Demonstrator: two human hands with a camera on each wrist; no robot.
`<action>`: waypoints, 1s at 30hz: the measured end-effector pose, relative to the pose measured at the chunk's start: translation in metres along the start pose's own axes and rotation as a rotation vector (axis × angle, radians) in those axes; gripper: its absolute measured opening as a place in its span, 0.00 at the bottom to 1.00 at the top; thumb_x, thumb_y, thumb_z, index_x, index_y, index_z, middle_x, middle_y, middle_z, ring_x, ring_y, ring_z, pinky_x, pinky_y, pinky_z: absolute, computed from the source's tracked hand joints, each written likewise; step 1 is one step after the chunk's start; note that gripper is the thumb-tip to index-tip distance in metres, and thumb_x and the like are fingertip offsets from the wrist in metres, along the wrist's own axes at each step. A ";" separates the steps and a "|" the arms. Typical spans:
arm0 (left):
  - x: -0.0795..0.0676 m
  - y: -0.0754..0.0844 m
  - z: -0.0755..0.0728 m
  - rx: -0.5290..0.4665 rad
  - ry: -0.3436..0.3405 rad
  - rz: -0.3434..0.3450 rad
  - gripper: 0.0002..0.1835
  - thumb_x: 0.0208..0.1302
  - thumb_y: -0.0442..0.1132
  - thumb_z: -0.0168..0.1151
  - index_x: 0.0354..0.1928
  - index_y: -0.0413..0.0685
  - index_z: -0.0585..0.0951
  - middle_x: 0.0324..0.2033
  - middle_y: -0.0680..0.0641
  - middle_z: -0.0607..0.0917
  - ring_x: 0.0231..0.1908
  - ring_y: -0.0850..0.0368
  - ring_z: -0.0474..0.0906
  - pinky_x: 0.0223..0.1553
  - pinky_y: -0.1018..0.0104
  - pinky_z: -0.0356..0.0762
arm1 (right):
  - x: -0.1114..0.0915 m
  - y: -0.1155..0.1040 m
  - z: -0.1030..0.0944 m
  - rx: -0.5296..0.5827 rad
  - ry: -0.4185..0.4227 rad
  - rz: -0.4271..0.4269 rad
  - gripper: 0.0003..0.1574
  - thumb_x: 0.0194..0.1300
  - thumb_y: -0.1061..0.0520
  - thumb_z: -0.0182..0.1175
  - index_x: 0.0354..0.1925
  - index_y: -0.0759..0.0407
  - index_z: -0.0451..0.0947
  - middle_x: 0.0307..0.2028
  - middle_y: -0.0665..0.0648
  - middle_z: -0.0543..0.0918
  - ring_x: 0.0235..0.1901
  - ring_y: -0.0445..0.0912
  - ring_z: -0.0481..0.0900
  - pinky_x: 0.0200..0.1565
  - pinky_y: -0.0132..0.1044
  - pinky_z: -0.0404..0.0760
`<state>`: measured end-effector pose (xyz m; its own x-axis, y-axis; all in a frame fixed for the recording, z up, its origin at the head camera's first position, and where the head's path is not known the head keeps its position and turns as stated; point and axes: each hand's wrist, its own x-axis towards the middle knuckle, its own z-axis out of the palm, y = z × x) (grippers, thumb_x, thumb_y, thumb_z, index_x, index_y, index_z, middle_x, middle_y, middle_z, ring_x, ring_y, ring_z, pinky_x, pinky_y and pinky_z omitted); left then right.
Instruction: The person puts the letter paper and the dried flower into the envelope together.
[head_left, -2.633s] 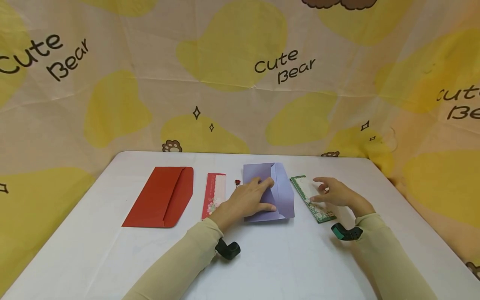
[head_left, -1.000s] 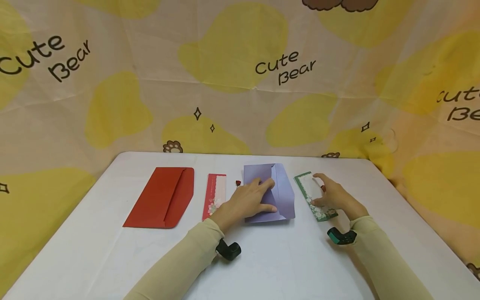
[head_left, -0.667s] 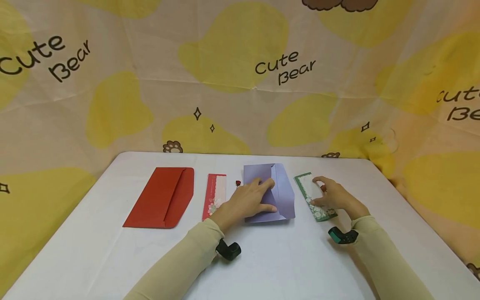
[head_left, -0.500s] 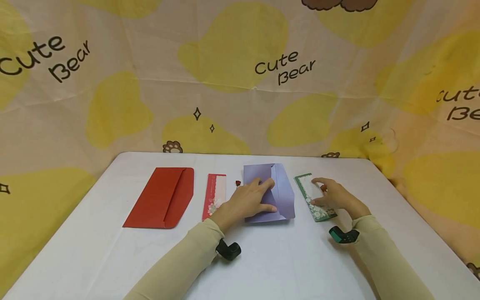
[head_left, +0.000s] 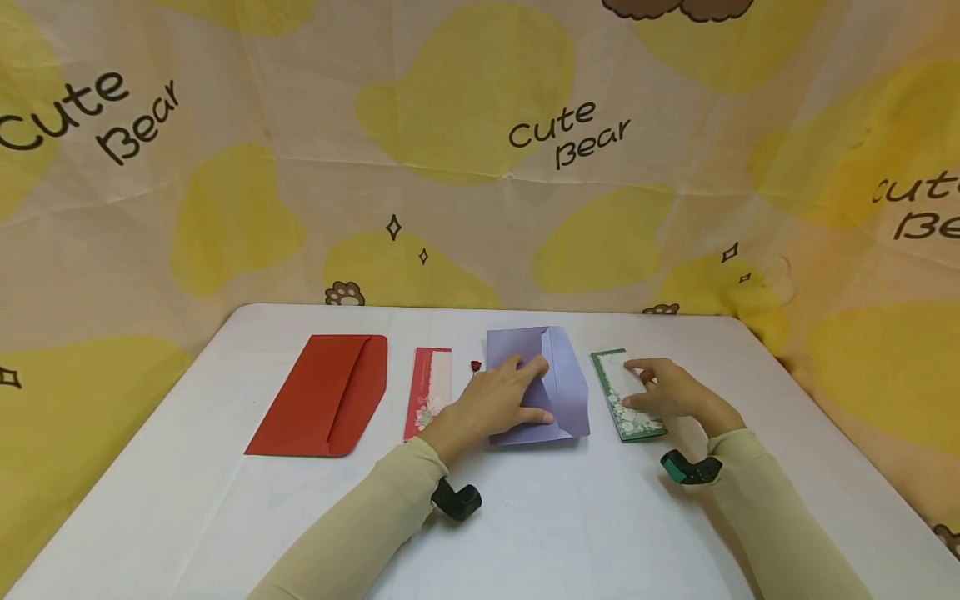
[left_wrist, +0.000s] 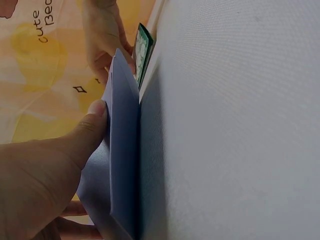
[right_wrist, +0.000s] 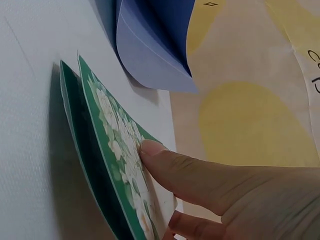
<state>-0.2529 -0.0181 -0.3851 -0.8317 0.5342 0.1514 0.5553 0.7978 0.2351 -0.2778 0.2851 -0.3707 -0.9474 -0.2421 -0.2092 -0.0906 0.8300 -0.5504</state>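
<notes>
In the head view, my left hand (head_left: 491,396) rests on a lilac envelope (head_left: 568,383), fingers spread. The left wrist view shows its thumb (left_wrist: 92,122) pressing the envelope (left_wrist: 125,145) beside the raised flap. On the right, my right hand (head_left: 671,389) holds a folded green card (head_left: 626,417) with white flowers by its right side. Its thumb (right_wrist: 170,160) lies on the printed face of the card (right_wrist: 117,130) in the right wrist view. The card's two leaves gape apart there. Fingers behind the card are partly hidden.
A red envelope (head_left: 322,396) lies at the left of the white table (head_left: 547,525). Between the two envelopes are a pink-red floral card (head_left: 431,383) and a small red rose-like item (head_left: 476,366), partly behind my left hand. A patterned cloth (head_left: 450,208) hangs behind.
My right hand first reached the green card and turned it more upright in view; lately both have shifted slightly. My left hand and the lilac envelope have stayed in place.
</notes>
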 end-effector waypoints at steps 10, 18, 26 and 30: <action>0.000 -0.001 0.001 0.002 -0.001 -0.001 0.36 0.59 0.66 0.67 0.64 0.62 0.67 0.48 0.45 0.78 0.35 0.54 0.75 0.36 0.60 0.79 | -0.001 0.002 -0.003 -0.036 0.005 -0.063 0.45 0.62 0.56 0.71 0.71 0.68 0.65 0.50 0.69 0.76 0.45 0.55 0.72 0.42 0.40 0.74; 0.001 -0.001 0.002 0.008 -0.002 0.001 0.36 0.59 0.66 0.67 0.65 0.63 0.68 0.49 0.45 0.78 0.36 0.54 0.76 0.37 0.59 0.80 | 0.000 0.006 -0.007 -0.020 -0.009 -0.088 0.43 0.64 0.57 0.70 0.71 0.68 0.65 0.54 0.72 0.78 0.52 0.59 0.73 0.50 0.47 0.75; 0.001 -0.001 0.003 0.024 -0.005 0.000 0.37 0.59 0.67 0.67 0.66 0.64 0.69 0.50 0.45 0.79 0.38 0.53 0.77 0.39 0.56 0.82 | -0.003 0.007 -0.011 0.025 -0.006 -0.126 0.43 0.65 0.56 0.68 0.72 0.67 0.64 0.58 0.73 0.76 0.54 0.60 0.75 0.49 0.44 0.78; 0.001 0.000 0.003 0.029 0.000 0.001 0.37 0.58 0.67 0.67 0.66 0.64 0.69 0.50 0.46 0.79 0.38 0.54 0.77 0.39 0.56 0.82 | -0.004 0.007 -0.014 0.063 -0.004 -0.147 0.42 0.66 0.57 0.67 0.72 0.68 0.63 0.55 0.71 0.77 0.51 0.57 0.76 0.44 0.36 0.77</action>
<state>-0.2543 -0.0168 -0.3879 -0.8314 0.5346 0.1517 0.5556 0.8053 0.2070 -0.2789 0.2986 -0.3626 -0.9242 -0.3608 -0.1255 -0.2087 0.7521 -0.6251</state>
